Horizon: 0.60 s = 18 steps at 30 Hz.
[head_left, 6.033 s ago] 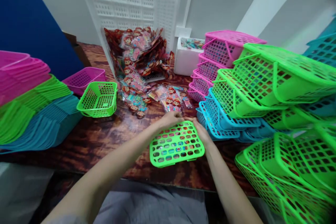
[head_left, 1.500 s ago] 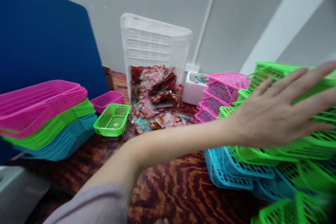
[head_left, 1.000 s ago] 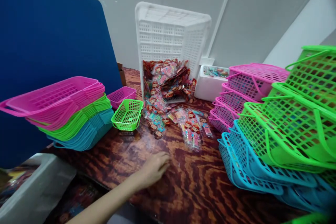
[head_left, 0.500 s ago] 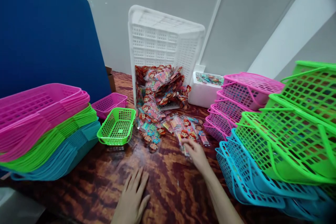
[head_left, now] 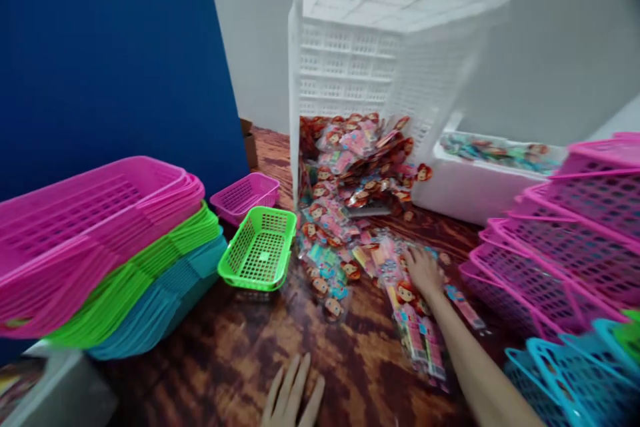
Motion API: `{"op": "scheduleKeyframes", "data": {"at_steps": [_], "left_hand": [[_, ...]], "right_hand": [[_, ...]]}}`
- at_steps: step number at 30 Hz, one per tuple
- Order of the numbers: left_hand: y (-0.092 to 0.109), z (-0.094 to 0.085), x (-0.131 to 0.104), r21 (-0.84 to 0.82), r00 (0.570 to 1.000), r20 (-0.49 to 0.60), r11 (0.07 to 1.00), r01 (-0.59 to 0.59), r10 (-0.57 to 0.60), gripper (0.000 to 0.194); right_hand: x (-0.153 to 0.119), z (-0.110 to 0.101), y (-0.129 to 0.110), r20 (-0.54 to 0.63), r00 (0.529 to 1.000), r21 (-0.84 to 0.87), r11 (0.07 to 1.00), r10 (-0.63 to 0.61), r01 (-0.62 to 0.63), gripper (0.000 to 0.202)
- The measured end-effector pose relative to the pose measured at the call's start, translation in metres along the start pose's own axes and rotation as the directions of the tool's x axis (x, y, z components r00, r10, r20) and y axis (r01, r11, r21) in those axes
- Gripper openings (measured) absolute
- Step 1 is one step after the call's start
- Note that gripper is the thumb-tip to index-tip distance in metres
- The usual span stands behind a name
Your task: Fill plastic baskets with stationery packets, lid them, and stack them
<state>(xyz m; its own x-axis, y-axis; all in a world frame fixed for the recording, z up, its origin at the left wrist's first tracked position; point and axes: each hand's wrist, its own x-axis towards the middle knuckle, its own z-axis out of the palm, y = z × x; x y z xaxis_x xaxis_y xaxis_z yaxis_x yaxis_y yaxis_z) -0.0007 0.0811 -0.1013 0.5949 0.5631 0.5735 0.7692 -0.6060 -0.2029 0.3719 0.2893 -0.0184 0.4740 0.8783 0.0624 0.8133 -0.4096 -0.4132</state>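
My left hand (head_left: 293, 395) lies flat on the wooden table at the bottom of the view, fingers spread, nothing in it. Over on the right, my right hand (head_left: 424, 273) rests with fingers stretched out on a loose pile of small clear packets (head_left: 413, 333) with red-haired cartoon figures. Whether the fingertips pinch one cannot be made out. More packets (head_left: 327, 263) spill from a white plastic crate (head_left: 345, 47) tipped on its side. A green basket (head_left: 260, 250) stands left of the spill, with no contents visible, and a pink basket (head_left: 245, 197) sits behind it.
Nested pink, green and blue baskets (head_left: 125, 247) are stacked at the left. Pink baskets (head_left: 565, 233) and blue baskets (head_left: 575, 373) are piled at the right. A white box (head_left: 465, 183) of packets stands behind. A blue panel (head_left: 115, 60) rises at the back left.
The view has shifted, so most things sit differently in it. My right hand has reached farther over the packets, and some packets now stretch nearer to me. My left hand stays flat.
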Motion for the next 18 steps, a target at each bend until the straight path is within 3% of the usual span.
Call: {"op": "scheduleKeyframes", "data": {"at_steps": [2, 5, 8, 11, 14, 16, 18], "left_hand": [[-0.003, -0.017, 0.010, -0.048, 0.998, 0.065, 0.999, 0.010, -0.007, 0.053], [0.004, -0.035, 0.029, -0.243, 0.979, 0.159, 0.955, 0.167, -0.130, 0.048], [0.018, -0.045, 0.053, -0.475, 0.923, 0.278, 0.796, 0.374, -0.267, 0.042], [0.030, -0.054, 0.073, -0.605, 0.836, 0.449, 0.581, 0.544, -0.316, 0.038], [0.034, -0.062, 0.078, -0.649, 0.740, 0.568, 0.357, 0.671, -0.360, 0.044], [0.037, -0.064, 0.073, -0.636, 0.643, 0.647, 0.174, 0.752, -0.410, 0.053], [0.043, -0.063, 0.067, -0.608, 0.542, 0.716, -0.013, 0.794, -0.439, 0.060]], "right_hand": [[-0.021, 0.007, -0.002, -0.025, 1.000, -0.025, 1.000, -0.001, 0.001, 0.050], [-0.064, 0.017, -0.013, -0.079, 0.997, -0.053, 0.999, 0.007, -0.011, 0.051], [-0.106, 0.025, -0.026, -0.101, 0.995, -0.065, 0.998, -0.009, 0.002, 0.052], [-0.145, 0.016, -0.026, -0.063, 0.988, 0.004, 0.990, -0.140, 0.140, 0.053], [-0.188, -0.014, -0.002, -0.183, 0.950, 0.197, 0.938, -0.252, 0.286, 0.052], [-0.218, -0.035, 0.022, -0.245, 0.953, 0.290, 0.924, -0.181, 0.250, 0.046], [-0.247, -0.048, 0.043, -0.162, 0.984, 0.341, 0.932, -0.071, 0.124, 0.042]]}}
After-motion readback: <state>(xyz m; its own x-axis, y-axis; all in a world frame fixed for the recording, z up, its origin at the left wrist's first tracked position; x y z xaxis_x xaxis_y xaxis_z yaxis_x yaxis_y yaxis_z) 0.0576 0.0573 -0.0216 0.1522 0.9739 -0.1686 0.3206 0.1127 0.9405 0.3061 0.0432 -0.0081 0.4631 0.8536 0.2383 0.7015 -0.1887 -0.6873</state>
